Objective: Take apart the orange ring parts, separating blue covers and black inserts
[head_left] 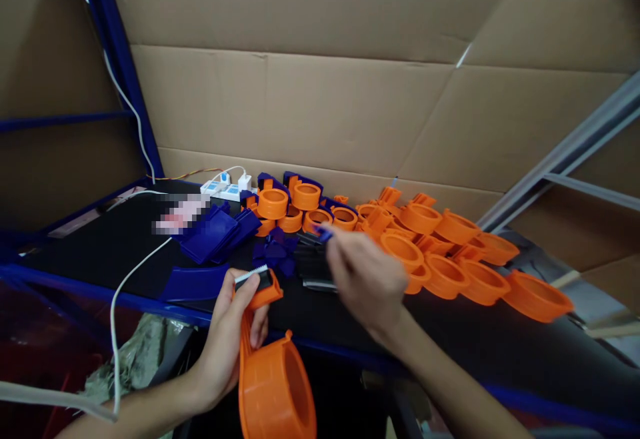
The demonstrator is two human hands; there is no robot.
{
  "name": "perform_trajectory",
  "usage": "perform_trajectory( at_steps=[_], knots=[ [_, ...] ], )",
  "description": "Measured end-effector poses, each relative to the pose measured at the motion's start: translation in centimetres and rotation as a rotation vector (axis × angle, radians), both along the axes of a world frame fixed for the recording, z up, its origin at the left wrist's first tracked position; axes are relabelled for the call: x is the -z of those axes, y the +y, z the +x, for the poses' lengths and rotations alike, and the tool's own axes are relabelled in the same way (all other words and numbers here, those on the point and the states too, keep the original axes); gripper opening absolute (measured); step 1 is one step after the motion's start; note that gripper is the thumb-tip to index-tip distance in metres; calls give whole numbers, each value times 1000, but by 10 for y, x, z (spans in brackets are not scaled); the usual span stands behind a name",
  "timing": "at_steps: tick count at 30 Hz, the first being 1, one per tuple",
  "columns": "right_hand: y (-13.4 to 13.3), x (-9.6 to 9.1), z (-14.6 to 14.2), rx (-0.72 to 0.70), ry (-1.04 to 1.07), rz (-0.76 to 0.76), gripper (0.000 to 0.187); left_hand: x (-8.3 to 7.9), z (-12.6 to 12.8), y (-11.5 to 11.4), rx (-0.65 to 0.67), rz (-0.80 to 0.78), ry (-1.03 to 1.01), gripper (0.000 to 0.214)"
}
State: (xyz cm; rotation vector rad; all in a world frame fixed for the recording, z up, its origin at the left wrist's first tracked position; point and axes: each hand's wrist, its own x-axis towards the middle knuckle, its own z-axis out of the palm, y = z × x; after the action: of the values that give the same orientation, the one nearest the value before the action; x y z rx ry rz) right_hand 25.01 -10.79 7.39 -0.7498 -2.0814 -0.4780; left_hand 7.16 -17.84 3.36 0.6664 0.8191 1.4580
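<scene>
My left hand [233,336] is wrapped round the handle of an orange tape dispenser [273,392], whose wide ring hangs below it. At the dispenser's top end a pale toothed blade strip [253,274] lies against a black piece, with my thumb pressed on it. My right hand [367,276], a little blurred, is closed in a pinch over the table, with a small blue plastic piece [325,232] at its fingertips. Beneath and left of it lie a pile of small blue plastic pieces [276,251] and a stack of black strips [316,262].
Several orange dispensers [445,276] stand heaped at the right; more with blue parts [273,204] stand at the back. Flat blue plates [210,234] lie on the left of the black table [135,236]. A power strip [227,190] stands behind; a white cable [114,319] hangs over the front edge.
</scene>
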Motion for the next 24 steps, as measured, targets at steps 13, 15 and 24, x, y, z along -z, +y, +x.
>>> perform_trajectory(
  at_steps=[13, 15, 24],
  knots=[
    [79, -7, -54, 274, -473, -523, 32, 13, -5, 17, 85, 25, 50, 17],
    [82, -4, -59, 257, -466, -541, 29, 18, -6, 20, 97, 33, 79, 18],
    [38, -31, -25, -340, -288, -808, 27, 17, -8, 29, 164, 62, 240, 29]
  ],
)
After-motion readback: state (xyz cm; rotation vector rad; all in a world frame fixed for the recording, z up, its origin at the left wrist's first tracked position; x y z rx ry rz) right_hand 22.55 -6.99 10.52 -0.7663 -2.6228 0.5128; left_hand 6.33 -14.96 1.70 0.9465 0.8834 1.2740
